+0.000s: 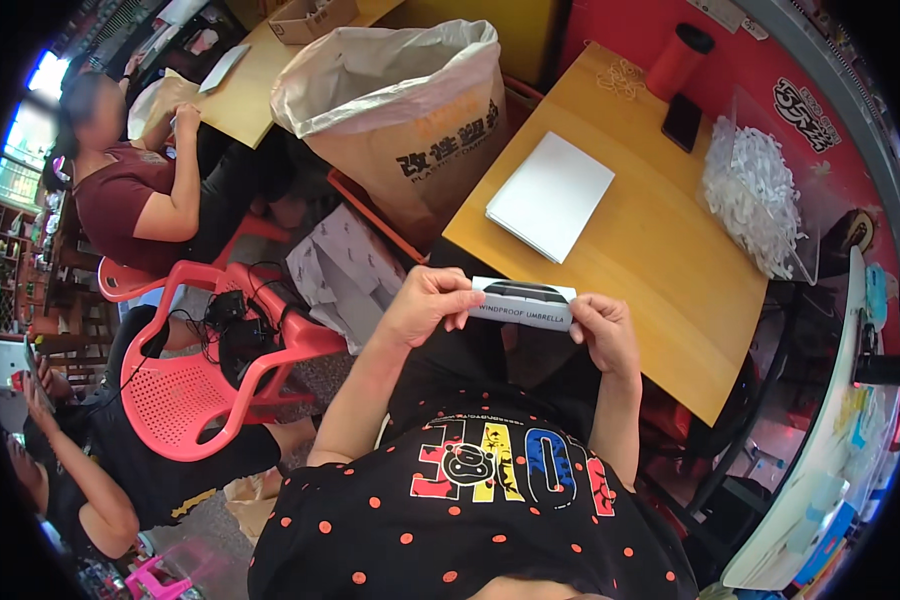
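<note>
Between my two hands I hold a small oblong umbrella box [522, 304], pale grey with a dark umbrella picture along its upper part. My left hand [433, 305] pinches its left end between thumb and fingers. My right hand [606, 330] grips the right end the same way. The box is held in front of my body, just off the near edge of the wooden table [660, 290]. Beyond it on that table lies a stack of white sheets or flat cards [552, 195].
A large paper sack [390, 120] stands left of the table. Farther right are a bin of white strips [755, 195], a phone [682, 122], a red cylinder [678, 62] and rubber bands [622, 78]. A red chair [195, 390] holds black cables. Two people sit at left.
</note>
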The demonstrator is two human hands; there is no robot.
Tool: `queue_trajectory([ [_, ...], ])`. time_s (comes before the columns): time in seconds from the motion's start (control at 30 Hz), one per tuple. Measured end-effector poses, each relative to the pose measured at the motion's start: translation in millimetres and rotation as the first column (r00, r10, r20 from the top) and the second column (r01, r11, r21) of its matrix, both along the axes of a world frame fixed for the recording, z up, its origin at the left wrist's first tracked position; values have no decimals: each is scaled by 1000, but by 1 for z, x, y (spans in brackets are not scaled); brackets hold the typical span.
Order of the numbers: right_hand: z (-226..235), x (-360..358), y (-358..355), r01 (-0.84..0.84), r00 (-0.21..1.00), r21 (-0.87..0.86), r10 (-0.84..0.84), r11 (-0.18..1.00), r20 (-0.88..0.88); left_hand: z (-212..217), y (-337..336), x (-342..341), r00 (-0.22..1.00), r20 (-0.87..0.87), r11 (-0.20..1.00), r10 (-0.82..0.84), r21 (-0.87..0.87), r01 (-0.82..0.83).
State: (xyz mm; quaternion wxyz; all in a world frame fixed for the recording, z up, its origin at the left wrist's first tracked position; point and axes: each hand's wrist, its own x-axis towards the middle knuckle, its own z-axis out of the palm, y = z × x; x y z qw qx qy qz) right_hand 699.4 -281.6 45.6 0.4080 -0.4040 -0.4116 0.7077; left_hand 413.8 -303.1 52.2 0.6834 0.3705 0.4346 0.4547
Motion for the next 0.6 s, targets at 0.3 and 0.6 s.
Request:
queue_trajectory([
  [0.3, 16, -6, 27, 168, 963, 247, -212, 954, 164, 80, 116, -114, 829, 109, 760, 549, 348, -549],
  [0.6, 8, -21, 58, -515, 398, 709, -598, 482, 695, -8, 62, -69, 893, -226, 920, 388, 147, -363],
])
